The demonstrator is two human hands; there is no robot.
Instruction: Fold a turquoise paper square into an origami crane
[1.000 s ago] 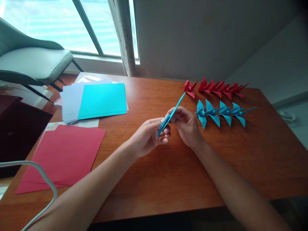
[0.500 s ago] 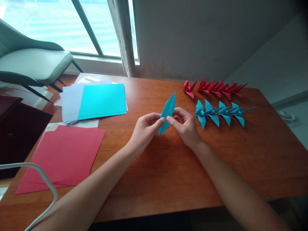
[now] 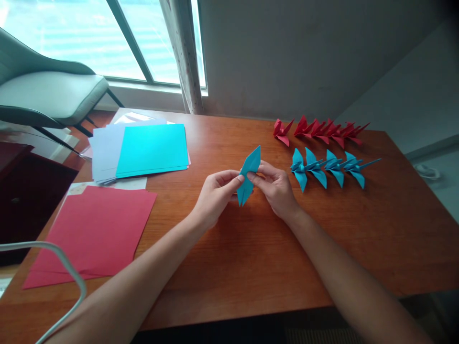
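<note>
Between both hands, a folded piece of blue paper is held above the table, long and diamond-shaped, its lower end split into two points. My left hand pinches its left edge, thumb on the near face. On the opposite edge, my right hand grips it the same way, thumb pressed near the middle. Fingers behind the paper are partly hidden. To the right of my hands lies a row of several blue origami cranes. Behind them sits a row of several red origami cranes.
A stack of blue sheets overlaps white sheets at the table's back left. Red sheets lie nearer, at the left edge. A white cable crosses the front left corner. A chair stands beyond the wooden table.
The folded blue paper has come slightly lower and turned a little more upright. Both hands keep their pinch on it, with small finger shifts. The cranes and sheets have stayed put.
</note>
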